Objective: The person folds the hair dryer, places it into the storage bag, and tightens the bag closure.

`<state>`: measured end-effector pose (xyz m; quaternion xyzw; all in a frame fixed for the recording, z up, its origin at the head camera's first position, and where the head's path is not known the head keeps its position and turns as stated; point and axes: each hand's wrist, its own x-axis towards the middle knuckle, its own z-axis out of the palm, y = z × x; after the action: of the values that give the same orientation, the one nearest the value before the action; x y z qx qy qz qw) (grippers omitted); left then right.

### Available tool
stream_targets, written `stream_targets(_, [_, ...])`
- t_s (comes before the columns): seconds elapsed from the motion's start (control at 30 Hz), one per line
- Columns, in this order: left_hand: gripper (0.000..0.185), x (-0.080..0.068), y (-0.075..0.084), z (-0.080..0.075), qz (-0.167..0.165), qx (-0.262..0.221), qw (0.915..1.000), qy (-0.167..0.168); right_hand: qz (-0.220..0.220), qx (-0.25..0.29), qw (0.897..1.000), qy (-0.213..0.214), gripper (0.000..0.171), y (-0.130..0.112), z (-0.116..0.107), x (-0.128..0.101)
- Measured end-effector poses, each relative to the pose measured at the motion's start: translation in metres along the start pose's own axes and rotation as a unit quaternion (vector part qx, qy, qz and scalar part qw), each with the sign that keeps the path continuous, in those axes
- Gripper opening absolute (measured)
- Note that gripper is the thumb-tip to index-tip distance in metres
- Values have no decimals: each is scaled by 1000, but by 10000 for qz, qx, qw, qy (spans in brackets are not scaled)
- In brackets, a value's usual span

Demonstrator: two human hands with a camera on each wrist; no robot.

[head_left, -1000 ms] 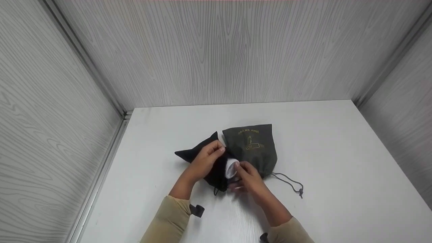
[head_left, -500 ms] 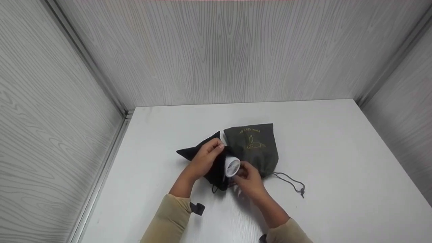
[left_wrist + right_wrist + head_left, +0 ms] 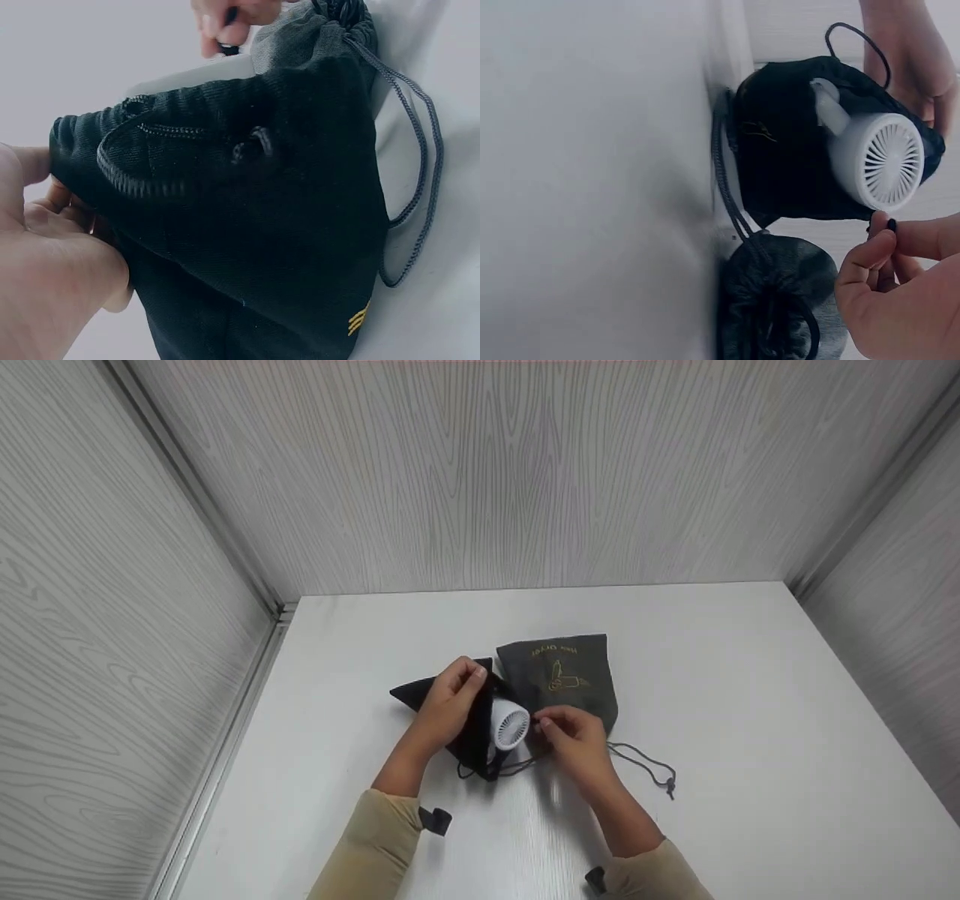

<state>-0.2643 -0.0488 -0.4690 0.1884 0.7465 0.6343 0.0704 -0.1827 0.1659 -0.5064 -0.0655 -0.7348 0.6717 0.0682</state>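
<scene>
In the head view my left hand [image 3: 442,709] pinches the rim of a black drawstring pouch [image 3: 472,742]. The left wrist view shows thumb and fingers at the corner of that rim, with a loop of black cord [image 3: 142,187] along it. Out of the mouth sticks a white hair dryer [image 3: 889,161], its round slotted grille facing my right side; the rest is hidden in the pouch. Just beside the grille, my right hand [image 3: 577,739] pinches a small black piece [image 3: 891,225] between thumb and fingers, apparently a cord end.
A dark grey drawstring pouch [image 3: 562,679] printed with a yellow hair dryer lies behind the right hand, its knotted cord [image 3: 645,765] trailing right on the white table [image 3: 750,720]. Grey wood-grain panels [image 3: 480,480] enclose the back and sides.
My right hand has left the hair dryer's end and moved right, now pinching the small black piece. The grille shows more fully, and the left hand has shifted slightly up and left.
</scene>
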Motion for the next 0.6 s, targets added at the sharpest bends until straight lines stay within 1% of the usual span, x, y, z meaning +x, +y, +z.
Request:
stream_targets(0.13, [21, 1, -1, 1, 66, 26, 9999, 143, 21, 108, 9998, 173, 13, -8, -5, -1])
stream_targets(0.23, [21, 1, -2, 0, 81, 23, 9997, 244, 21, 481, 9987, 188, 14, -14, -8, -3])
stream_targets(0.3, [21, 0, -3, 0, 72, 22, 9996, 278, 10, 852, 9963, 129, 15, -17, -9, -4])
stream_targets(0.4, [21, 0, -3, 0, 81, 21, 9995, 291, 25, 1523, 9883, -4, 16, -21, -11, -6])
stream_targets(0.5, [22, -1, -4, -1, 65, 139, 9993, 330, 25, 2194, 9756, -81, 16, -27, -11, -7])
stream_targets(0.6, [22, -3, -4, -1, 48, 363, 9986, 380, -71, 2620, 9650, -123, 16, -33, -9, -8])
